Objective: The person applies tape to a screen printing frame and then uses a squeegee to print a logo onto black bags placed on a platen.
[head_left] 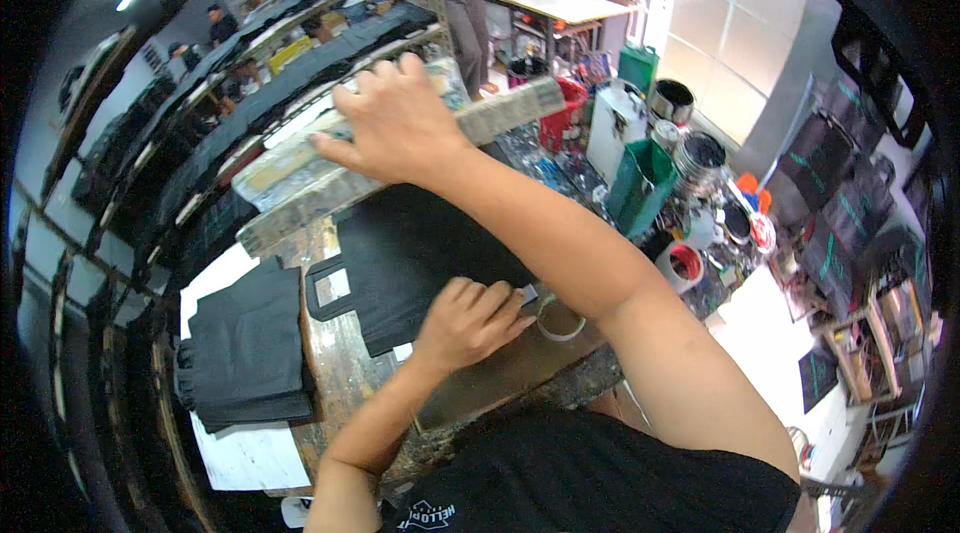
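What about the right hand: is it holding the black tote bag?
No, the right hand grips the wooden frame, while the black tote bag lies nearer the body.

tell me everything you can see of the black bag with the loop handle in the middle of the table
The black bag looks like plain, matte cloth and lies flat on the worn wooden table. Its flat strap handle loops out on the left, around a white patch. The left hand is at its near edge, fingers apparently touching it. The tilted frame held by the right hand hides its far edge; contact there is unclear.
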`<state>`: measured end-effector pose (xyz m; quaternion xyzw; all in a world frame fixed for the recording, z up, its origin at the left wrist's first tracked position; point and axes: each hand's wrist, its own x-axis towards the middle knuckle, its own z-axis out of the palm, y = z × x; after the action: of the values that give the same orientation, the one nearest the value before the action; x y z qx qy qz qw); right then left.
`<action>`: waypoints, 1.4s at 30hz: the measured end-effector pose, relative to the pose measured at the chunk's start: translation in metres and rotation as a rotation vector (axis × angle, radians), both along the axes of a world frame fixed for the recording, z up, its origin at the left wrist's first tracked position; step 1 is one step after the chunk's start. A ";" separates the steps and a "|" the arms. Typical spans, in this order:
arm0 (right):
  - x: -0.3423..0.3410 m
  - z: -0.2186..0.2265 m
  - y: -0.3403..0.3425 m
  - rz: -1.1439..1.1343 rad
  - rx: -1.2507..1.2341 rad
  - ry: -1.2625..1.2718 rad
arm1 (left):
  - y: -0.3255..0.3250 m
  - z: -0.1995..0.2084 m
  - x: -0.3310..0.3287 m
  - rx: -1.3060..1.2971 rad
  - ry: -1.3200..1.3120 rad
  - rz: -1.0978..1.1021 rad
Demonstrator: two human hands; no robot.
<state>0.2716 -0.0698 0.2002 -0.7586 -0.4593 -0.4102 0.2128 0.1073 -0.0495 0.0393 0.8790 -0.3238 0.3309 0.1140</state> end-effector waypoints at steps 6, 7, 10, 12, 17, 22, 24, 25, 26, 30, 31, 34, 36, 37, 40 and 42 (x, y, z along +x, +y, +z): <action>0.000 -0.005 -0.006 -0.006 -0.039 0.117 | -0.050 -0.106 0.013 -0.121 0.668 0.066; 0.001 -0.009 -0.004 -0.021 -0.045 0.097 | -0.054 -0.112 0.018 -0.124 0.730 0.080; 0.002 -0.015 0.000 0.017 0.017 0.097 | -0.058 -0.102 0.013 -0.214 0.734 0.010; 0.003 -0.014 0.003 0.033 0.024 0.107 | -0.050 -0.125 0.013 -0.138 0.728 -0.007; 0.010 -0.019 0.006 0.053 0.061 0.113 | -0.066 -0.123 0.011 -0.195 0.676 -0.146; 0.015 -0.018 0.014 0.056 0.064 0.124 | -0.163 -0.045 0.059 0.174 0.781 -0.056; 0.014 -0.020 0.017 0.041 0.046 0.108 | -0.197 -0.069 0.097 -0.248 0.470 -0.283; 0.017 -0.016 0.011 0.018 0.048 0.093 | -0.215 -0.063 0.112 -0.223 0.472 -0.278; 0.014 -0.015 0.012 0.025 0.043 0.097 | -0.227 -0.058 0.126 -0.211 0.469 -0.253; 0.011 -0.010 0.011 0.058 0.010 0.144 | -0.253 -0.048 0.151 -0.010 0.565 -0.085; 0.011 -0.010 0.009 0.073 -0.004 0.168 | -0.257 -0.048 0.152 0.035 0.610 -0.029; 0.010 -0.004 0.004 0.068 -0.001 0.146 | -0.256 -0.054 0.145 -0.066 0.619 -0.078; 0.014 -0.006 0.002 0.032 -0.006 0.142 | -0.248 -0.051 0.132 -0.128 0.670 -0.076; 0.010 -0.003 0.003 0.028 -0.062 0.162 | -0.234 -0.050 0.121 -0.120 0.651 -0.067; 0.010 0.000 0.000 -0.023 -0.107 0.159 | -0.187 -0.049 0.077 -0.037 0.578 -0.084; 0.012 -0.007 0.008 -0.029 0.048 -0.011 | -0.138 -0.081 0.042 -0.255 0.666 -0.140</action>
<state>0.2839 -0.0615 0.1934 -0.7575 -0.4394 -0.4284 0.2226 0.1492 -0.1875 -0.0417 0.8930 -0.2843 0.0554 0.3444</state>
